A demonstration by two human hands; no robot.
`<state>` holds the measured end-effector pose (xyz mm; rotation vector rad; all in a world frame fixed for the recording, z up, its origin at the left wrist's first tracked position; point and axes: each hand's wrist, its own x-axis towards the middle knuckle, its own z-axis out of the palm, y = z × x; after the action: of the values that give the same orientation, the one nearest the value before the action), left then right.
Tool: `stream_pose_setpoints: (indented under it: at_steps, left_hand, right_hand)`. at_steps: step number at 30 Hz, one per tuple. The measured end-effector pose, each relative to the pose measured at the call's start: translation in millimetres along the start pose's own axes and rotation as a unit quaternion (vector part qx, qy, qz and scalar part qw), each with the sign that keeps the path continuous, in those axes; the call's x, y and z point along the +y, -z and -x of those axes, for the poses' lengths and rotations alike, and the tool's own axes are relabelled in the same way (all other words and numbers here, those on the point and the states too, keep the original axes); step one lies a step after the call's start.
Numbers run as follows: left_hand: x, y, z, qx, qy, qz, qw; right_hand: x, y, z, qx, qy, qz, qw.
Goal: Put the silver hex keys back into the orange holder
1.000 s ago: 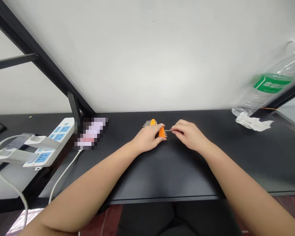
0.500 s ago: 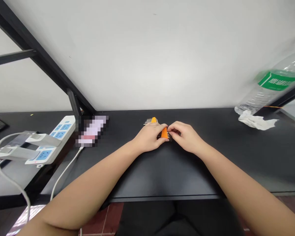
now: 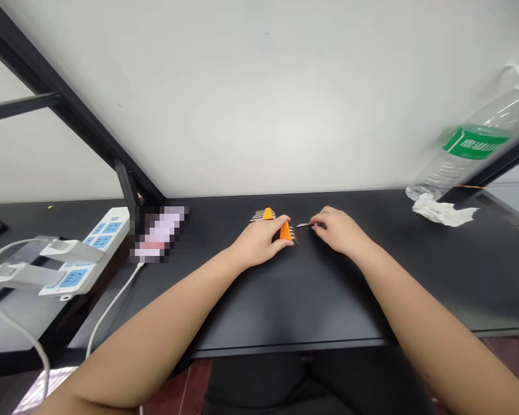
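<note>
One orange holder, of a smooth opaque material and fitted with slender silvery metal rods [image 3: 256, 217], [image 3: 285, 231] at mid-table, in the grasp of the left hand [image 3: 259, 239]; thumb and fingers curled around it, parted only by its width, orange showing beyond the knuckles and between thumb and forefinger, rod ends projecting on both sides. One loose, thin, silvery metal rod [image 3: 304, 224], just right of the holder and apart from it, one end pinched between thumb and fingertips of the right hand [image 3: 336, 230], the free end directed leftward; whether it touches the surface cannot be told. One matt black tabletop [image 3: 303, 305], beneath both hands, meeting a plain white wall [image 3: 259, 104] at the back. Left side: one flat, oblong, pinkish object [image 3: 163, 227], obscured by pixelation, a white cable [image 3: 112, 308] at its near end; farther left, one long white power strip with blue socket panels [image 3: 117, 218], two white plugs seated. Right side: one crumpled white tissue [image 3: 443, 213], beside the base of a large clear plastic bottle with green label [image 3: 476, 144], tilted against the wall.
</note>
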<state>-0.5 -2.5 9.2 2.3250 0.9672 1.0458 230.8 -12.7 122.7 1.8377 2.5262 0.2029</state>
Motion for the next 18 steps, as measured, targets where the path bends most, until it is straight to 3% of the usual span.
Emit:
stream_pose_setpoints:
  at_steps: [13,18]
  left_hand:
    - [2.4,1.8,0.6,-0.006,0.007,0.001,1.000]
    - [1.4,0.7,0.7,0.003,0.001,-0.010,1.000]
  right_hand:
    - [-3.6,-2.7,-1.1,-0.028,-0.019,0.051,0.998]
    - [-13.7,1.6,2.0,-0.051,-0.030,0.116,0.991]
